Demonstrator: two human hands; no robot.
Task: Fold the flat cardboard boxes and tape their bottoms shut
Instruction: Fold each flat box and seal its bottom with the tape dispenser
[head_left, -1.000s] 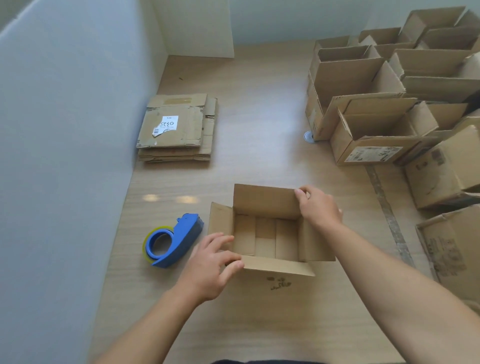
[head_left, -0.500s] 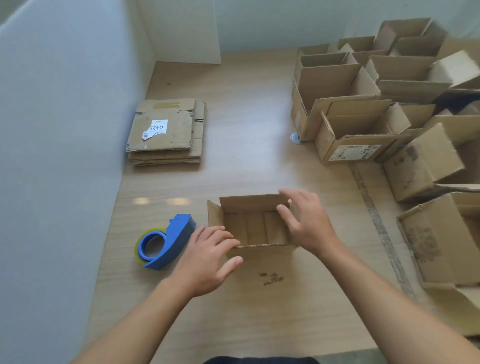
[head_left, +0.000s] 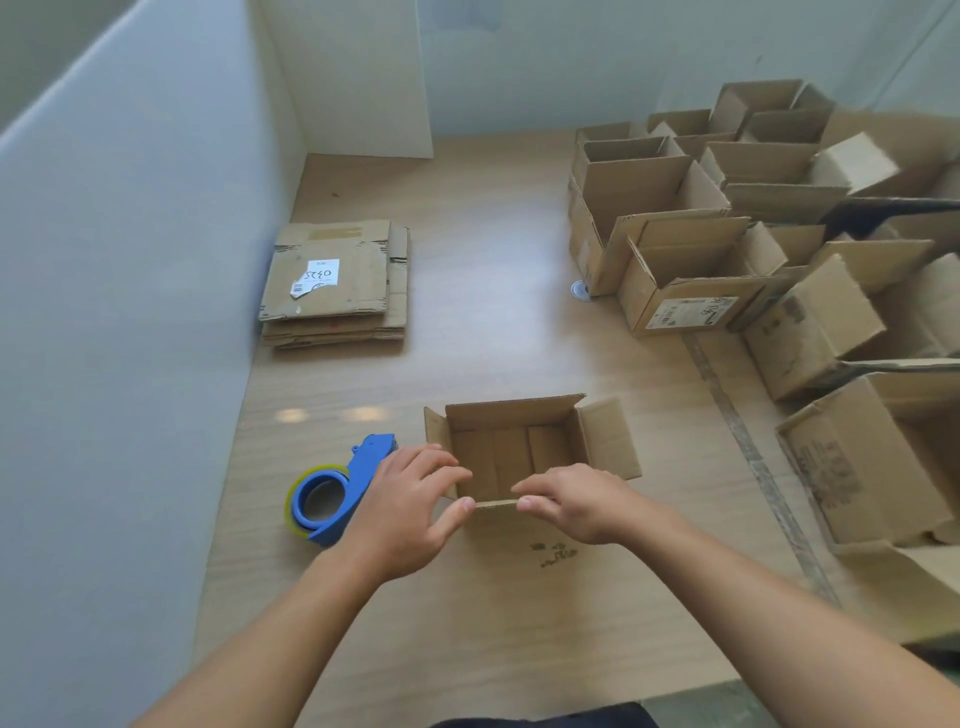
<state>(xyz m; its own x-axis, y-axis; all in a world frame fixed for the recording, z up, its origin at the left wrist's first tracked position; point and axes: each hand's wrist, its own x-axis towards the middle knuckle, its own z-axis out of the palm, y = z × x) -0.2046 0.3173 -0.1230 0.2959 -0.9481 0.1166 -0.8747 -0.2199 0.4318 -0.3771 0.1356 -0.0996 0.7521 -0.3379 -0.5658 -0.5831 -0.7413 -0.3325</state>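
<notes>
A small open cardboard box (head_left: 524, 441) stands upright on the wooden table (head_left: 493, 312), its top flaps spread and its bottom flaps closed inside. My left hand (head_left: 410, 506) pinches the near flap at the box's left corner, thumb in front and fingers behind. My right hand (head_left: 576, 501) pinches the same near edge a little further right. A blue tape dispenser (head_left: 337, 491) with a yellowish roll lies just left of my left hand. A stack of flat cardboard boxes (head_left: 332, 286) sits further back by the left wall.
Several folded open boxes (head_left: 727, 234) crowd the right side of the table, from the far wall to the near right. A grey partition (head_left: 130, 312) runs along the left. A small white round object (head_left: 581, 289) lies by the boxes.
My right hand left the box's far right corner and came to the near edge. My left hand stayed at the near left corner. The camera view shifted.
</notes>
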